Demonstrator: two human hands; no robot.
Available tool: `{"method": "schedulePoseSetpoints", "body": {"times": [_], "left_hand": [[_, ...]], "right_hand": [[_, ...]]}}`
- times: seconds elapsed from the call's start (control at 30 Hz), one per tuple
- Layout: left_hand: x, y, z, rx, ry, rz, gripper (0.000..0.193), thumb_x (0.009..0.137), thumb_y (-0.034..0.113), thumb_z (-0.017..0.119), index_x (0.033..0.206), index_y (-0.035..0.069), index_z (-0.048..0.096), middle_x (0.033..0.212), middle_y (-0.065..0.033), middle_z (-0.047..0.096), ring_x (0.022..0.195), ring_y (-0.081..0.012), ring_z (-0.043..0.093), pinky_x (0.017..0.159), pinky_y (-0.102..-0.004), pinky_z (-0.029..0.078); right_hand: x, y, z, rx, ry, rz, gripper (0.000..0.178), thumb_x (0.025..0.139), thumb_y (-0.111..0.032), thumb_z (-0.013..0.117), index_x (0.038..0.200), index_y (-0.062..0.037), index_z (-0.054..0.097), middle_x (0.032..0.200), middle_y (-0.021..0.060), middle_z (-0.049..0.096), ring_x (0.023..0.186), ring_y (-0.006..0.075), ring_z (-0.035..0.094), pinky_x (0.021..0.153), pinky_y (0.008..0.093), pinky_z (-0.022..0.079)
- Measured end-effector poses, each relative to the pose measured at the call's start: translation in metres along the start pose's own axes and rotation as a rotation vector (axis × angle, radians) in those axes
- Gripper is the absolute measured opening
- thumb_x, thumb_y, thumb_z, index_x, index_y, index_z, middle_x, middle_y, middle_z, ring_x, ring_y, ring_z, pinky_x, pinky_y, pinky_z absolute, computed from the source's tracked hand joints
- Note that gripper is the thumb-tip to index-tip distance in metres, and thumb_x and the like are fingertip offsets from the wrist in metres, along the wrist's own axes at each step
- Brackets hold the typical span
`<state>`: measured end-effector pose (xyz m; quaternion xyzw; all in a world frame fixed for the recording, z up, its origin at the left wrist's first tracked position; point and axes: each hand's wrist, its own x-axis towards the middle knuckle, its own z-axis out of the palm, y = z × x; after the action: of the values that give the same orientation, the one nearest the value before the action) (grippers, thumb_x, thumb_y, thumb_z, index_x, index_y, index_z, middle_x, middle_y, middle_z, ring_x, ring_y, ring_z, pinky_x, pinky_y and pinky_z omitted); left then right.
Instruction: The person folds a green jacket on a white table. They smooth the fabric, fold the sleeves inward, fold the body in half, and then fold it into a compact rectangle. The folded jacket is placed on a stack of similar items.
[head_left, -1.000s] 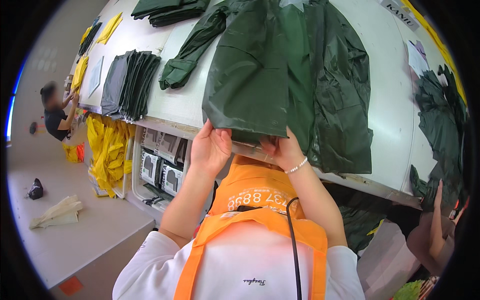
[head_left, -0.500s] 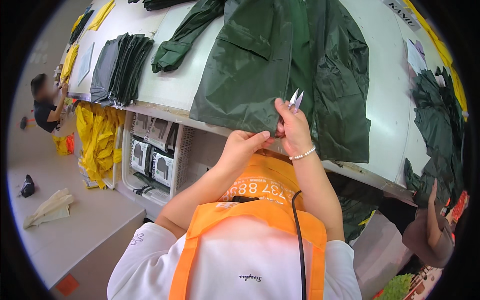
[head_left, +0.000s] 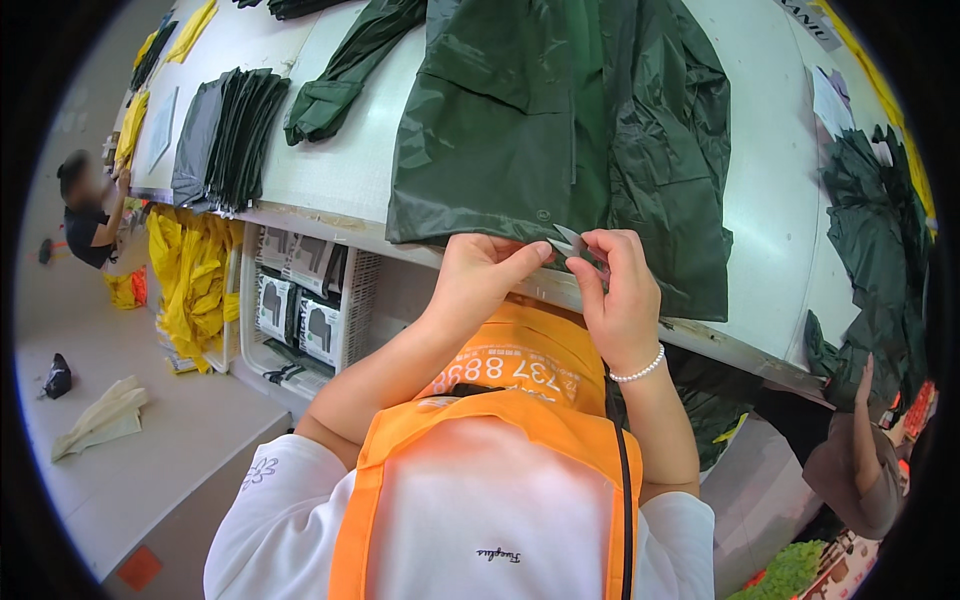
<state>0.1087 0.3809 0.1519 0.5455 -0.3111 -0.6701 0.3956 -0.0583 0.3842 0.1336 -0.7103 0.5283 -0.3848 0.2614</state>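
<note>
A dark green raincoat (head_left: 490, 130) lies on the white table, its lower hem reaching the near edge. My left hand (head_left: 480, 272) pinches that hem between thumb and fingers. Close on its right, my right hand (head_left: 622, 290) is closed around small thread snips (head_left: 568, 240). The two pale blades are spread apart and point left, close to the hem and my left fingertips. Most of the snips' handle is hidden inside my right hand. Whether any thread lies between the blades is too small to tell.
Folded dark green garments (head_left: 228, 140) are stacked at left on the table (head_left: 760, 200). Below its edge stand a white crate (head_left: 345, 300) of packaged goods and yellow garments (head_left: 190, 280). More green garments (head_left: 870, 240) lie at right. One person (head_left: 88, 215) is far left, another (head_left: 855, 465) lower right.
My right hand has turned, bringing the snips' blades from pointing up and away to pointing left at the hem. My left hand has shifted slightly left, still on the hem.
</note>
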Motion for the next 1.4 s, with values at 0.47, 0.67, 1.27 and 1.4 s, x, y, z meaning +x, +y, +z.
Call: {"method": "schedulePoseSetpoints", "body": {"times": [0.47,0.67,1.27,1.4], "left_hand": [[0.015,-0.014,0.022,-0.071,0.053,-0.037,0.021,0.084,0.011,0.065,0.099,-0.003,0.065,0.09,-0.0061,0.067,0.079,-0.0085,0.06,0.065,-0.022,0.048],[0.005,-0.037,0.0,0.196,-0.215,-0.078,0.026,0.087,0.019,0.064,0.099,-0.003,0.066,0.091,-0.0044,0.067,0.083,-0.0081,0.058,0.076,-0.0252,0.048],[0.186,0.021,-0.377,0.17,0.43,0.401,0.027,0.079,0.002,0.068,0.102,0.0,0.054,0.092,-0.0046,0.061,0.082,-0.0108,0.057,0.071,-0.0227,0.045],[0.162,0.023,-0.347,0.105,0.237,0.478,0.019,0.076,-0.004,0.067,0.089,0.0,0.054,0.082,-0.0013,0.058,0.075,-0.0081,0.055,0.069,-0.021,0.046]], "right_hand": [[0.01,0.038,-0.008,0.592,-0.069,0.383,0.024,0.088,-0.013,0.062,0.107,-0.002,0.053,0.084,0.0033,0.054,0.07,0.008,0.049,0.062,0.0207,0.041],[0.013,0.059,0.027,0.875,-0.191,0.558,0.033,0.082,0.004,0.06,0.114,0.0,0.054,0.076,-0.0067,0.04,0.066,0.001,0.035,0.06,0.0149,0.032],[0.093,-0.041,0.173,0.292,0.103,0.695,0.025,0.095,-0.017,0.049,0.111,-0.0014,0.061,0.082,0.0029,0.063,0.072,0.0095,0.053,0.071,0.0227,0.045],[0.143,-0.055,0.256,0.231,0.034,0.275,0.03,0.095,-0.013,0.048,0.122,-0.0062,0.057,0.105,0.0047,0.062,0.061,0.0041,0.045,0.057,0.0185,0.04]]}}
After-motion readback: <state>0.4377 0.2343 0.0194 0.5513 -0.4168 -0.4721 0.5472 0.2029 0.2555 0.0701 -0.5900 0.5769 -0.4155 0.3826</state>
